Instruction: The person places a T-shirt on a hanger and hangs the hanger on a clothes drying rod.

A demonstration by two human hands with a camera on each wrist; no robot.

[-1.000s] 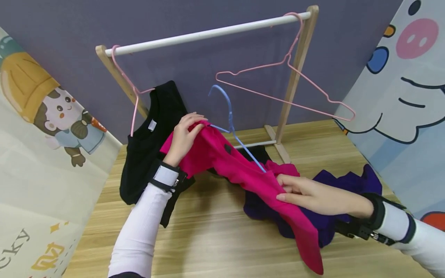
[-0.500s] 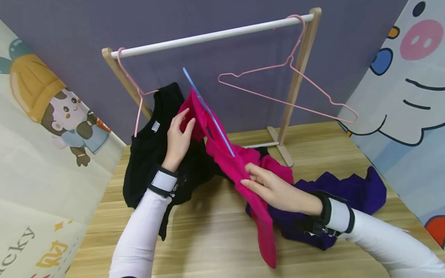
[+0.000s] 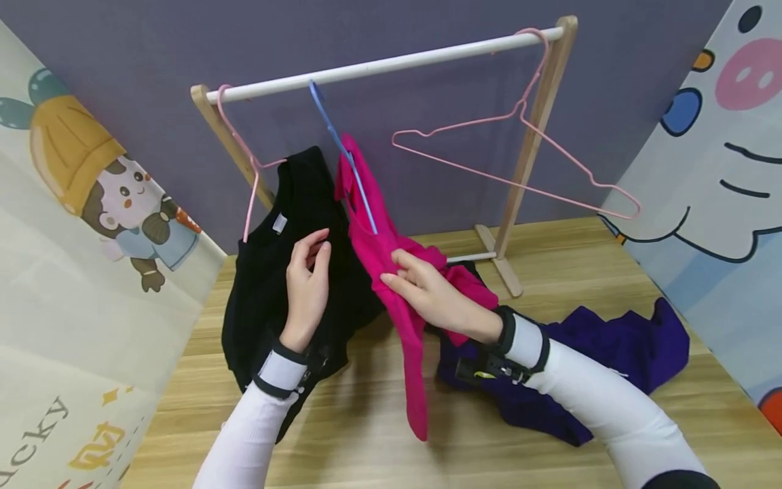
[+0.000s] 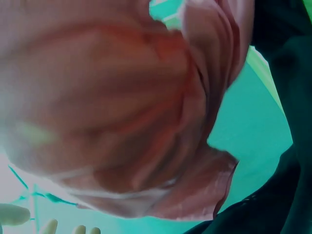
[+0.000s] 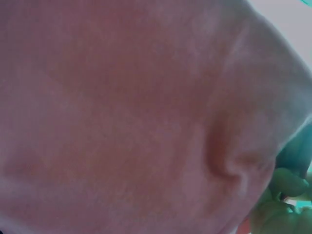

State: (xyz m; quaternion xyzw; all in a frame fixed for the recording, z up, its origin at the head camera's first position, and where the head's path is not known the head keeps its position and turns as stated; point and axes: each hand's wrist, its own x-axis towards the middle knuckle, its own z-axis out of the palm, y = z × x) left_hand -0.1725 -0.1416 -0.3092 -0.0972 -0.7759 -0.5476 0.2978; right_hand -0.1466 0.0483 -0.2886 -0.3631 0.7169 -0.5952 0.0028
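A blue clothes hanger (image 3: 330, 125) has its hook at the white rail (image 3: 391, 64) in the head view. On it hangs a bright pink garment (image 3: 415, 373), one long part trailing down toward the table. My right hand (image 3: 430, 288) pinches the pink cloth over the hanger's near end. To the left, my left hand (image 3: 307, 285) is apart from the garment, fingers loosely bent with nothing in them. Off-colour cloth (image 4: 122, 107) fills much of the left wrist view, left fingertips (image 4: 48, 226) low in the corner. Cloth (image 5: 122, 122) also covers most of the right wrist view.
A black top (image 3: 256, 299) hangs from a pink hanger (image 3: 253, 166) at the rail's left end. Another pink hanger (image 3: 522, 107) hangs bare at the right, by the wooden post (image 3: 519, 183). A dark purple garment (image 3: 641, 346) lies on the table (image 3: 550, 265).
My right hand has carried the pink garment and blue hanger left and up, bringing the hook to the rail. My left hand has let go of the garment and drawn back lower.
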